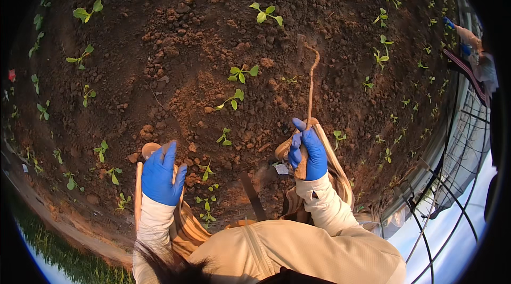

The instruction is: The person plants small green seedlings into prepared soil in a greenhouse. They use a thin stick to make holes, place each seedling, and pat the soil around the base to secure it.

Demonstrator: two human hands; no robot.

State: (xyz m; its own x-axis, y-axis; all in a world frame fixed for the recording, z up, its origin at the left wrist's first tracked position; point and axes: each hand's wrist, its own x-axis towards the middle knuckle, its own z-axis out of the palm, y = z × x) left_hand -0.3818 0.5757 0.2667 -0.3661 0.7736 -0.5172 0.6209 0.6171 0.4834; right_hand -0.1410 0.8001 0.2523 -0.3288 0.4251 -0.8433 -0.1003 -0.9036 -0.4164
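Note:
My right hand [312, 154], in a blue glove, grips the short handle of a small hand hoe [311, 88]. Its thin, bent rusty shank reaches forward over the soil, and its soil-coloured blade [301, 44] is hard to make out against the ground. A small wilted seedling [292, 79] lies just left of the shank. My left hand [163, 174], also gloved in blue, is empty over my left knee, thumb apart from the fingers. Between my hands, leafy seedlings stand in a row, among them one seedling [224, 136] and, farther out, another seedling [242, 73].
More seedling rows run at left, with a seedling [81, 57], and at right, with another seedling [381, 58]. A white scrap [281, 169] lies by my right foot. At far right are another person's sleeve [468, 37] and a metal frame with sheeting [459, 156].

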